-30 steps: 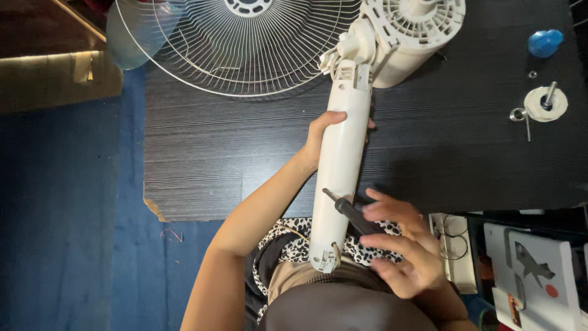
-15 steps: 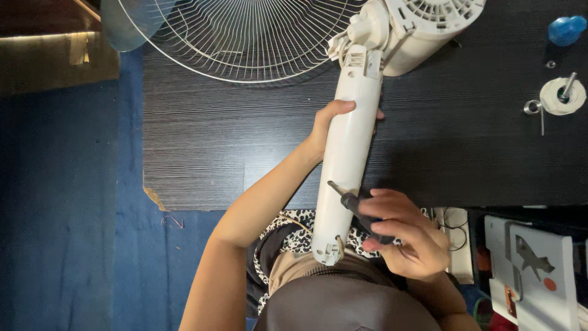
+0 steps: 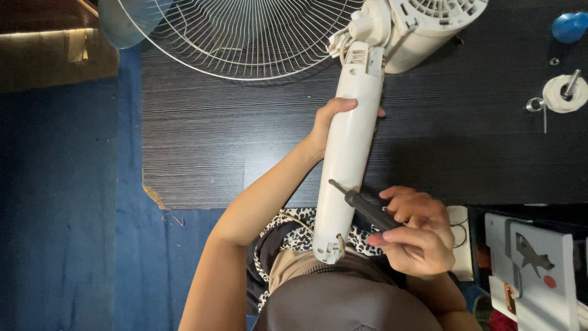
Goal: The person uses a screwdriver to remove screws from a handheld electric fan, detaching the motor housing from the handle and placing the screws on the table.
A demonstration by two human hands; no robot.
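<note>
Screwdriver (image 3: 366, 208) in right hand (image 3: 415, 233), on fan column (image 3: 348, 153)

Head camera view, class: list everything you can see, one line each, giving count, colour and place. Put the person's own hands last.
fan column: one, white, lying lengthwise on the table, lower end over the lap
motor housing: one, white, top edge, at the column's upper end
wire guard: one, pale wire, top, left of the housing
table: one, dark wood-grain
screwdriver: one, black handle, tip against the column
white disc with a pin: one, far right
blue cap: one, top right corner
floor: blue, left
left hand: grips the column's middle
right hand: holds the screwdriver
</note>
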